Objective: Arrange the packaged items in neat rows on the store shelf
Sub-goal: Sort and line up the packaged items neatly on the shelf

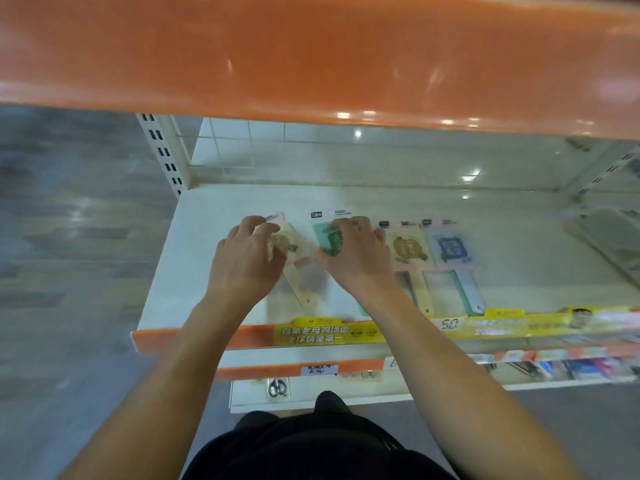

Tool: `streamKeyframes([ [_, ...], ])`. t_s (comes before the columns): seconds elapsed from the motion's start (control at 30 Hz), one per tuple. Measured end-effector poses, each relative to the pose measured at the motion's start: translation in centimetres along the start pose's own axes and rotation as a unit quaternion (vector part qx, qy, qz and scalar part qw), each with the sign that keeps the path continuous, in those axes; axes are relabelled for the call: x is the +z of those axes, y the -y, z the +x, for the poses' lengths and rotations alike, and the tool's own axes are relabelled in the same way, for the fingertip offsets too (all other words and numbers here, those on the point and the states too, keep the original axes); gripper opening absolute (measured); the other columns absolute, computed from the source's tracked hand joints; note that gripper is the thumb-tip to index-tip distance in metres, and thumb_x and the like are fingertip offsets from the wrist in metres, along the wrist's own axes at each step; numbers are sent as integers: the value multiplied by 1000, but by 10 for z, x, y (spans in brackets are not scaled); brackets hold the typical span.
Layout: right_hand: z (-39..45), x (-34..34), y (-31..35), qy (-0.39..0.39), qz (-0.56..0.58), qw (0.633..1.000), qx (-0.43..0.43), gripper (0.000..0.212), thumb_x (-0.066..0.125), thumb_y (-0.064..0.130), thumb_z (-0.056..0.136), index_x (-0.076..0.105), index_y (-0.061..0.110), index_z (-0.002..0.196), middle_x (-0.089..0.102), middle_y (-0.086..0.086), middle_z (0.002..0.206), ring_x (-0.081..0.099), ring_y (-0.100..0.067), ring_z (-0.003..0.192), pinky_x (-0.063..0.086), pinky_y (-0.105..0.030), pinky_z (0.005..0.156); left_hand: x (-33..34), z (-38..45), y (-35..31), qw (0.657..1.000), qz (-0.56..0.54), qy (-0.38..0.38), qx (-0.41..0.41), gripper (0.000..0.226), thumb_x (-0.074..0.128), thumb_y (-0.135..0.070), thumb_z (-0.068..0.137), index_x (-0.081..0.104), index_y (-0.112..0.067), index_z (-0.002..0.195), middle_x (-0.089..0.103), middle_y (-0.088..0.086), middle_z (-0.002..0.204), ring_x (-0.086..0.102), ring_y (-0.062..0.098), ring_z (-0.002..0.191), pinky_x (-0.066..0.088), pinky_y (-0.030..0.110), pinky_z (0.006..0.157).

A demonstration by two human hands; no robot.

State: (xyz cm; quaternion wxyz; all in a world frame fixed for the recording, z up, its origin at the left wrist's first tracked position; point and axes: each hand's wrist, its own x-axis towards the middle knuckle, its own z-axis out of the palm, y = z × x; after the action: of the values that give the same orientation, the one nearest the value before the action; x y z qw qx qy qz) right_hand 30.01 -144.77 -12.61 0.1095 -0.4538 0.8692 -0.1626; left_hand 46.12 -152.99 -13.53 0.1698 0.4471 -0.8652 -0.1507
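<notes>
Both hands are down on the white shelf board [194, 271] now, each on its own item. The left hand [247, 259] has its fingers curled over the cream-coloured flat packaged paddle with a long handle [296, 268], which lies skewed, its handle running out toward the front right. The right hand [360, 252] is clawed onto the green flat packaged paddle with a white header card [329, 237] just beside it, fingertips pressing the top edge, thumb near the lower corner. I'd call that two guiding grips, fingers bent and on the packs, though I can't tell whether either pack is lifted off the board. To the right, the yellow-tan packaged paddle [408, 249] and the blue packaged paddle [452, 249] already lie side by side, headers to the back, handles toward the orange shelf lip with yellow price strip [329, 336]. That pair is the template, I'd say. To do this well, the cream one wants rotating until its handle points straight at the lip, pivoting around the fingertips rather than dragging, since slick plastic sleeves slide easily on a smooth board. The green one looks close to square; it likely needs only a nudge so its header lines up with its neighbours' headers. Keep the gaps even and don't let the green pack bump the yellow-tan one, or the settled pair could shift. Light downward pressure, small moves.
</notes>
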Motion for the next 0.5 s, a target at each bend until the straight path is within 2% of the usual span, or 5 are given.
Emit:
streamKeyframes([
  [0.2, 4, -4, -7, -23, -16, 999, 19, 54, 57, 47, 82, 50, 22, 130, 42, -4, 131, 39, -36, 116, 38, -42, 88, 5, 6, -3, 1000, 1, 5, 18, 38, 60, -25, 85, 59, -16, 123, 52, 6, 130, 55, 33, 112, 46, 44, 89],
  [0.33, 7, 2, -12, -24, -47, 998, 37, 52, 56, 48, 84, 50, 22, 129, 41, -6, 133, 40, -37, 115, 37, -42, 91, 7, 10, -4, 1000, -3, 2, 20, 37, 60, -25, 86, 60, -15, 122, 54, 7, 129, 55, 33, 111, 47, 43, 88],
  [0.5, 6, 8, -18, -2, -86, 996, 30, 59, 49, 60, 89, 48, 22, 133, 42, -8, 136, 40, -37, 121, 37, -42, 95, 10, 11, -8, 1000, -4, 5, 25, 36, 60, -22, 86, 60, -14, 121, 54, 8, 130, 55, 35, 111, 46, 44, 87],
])
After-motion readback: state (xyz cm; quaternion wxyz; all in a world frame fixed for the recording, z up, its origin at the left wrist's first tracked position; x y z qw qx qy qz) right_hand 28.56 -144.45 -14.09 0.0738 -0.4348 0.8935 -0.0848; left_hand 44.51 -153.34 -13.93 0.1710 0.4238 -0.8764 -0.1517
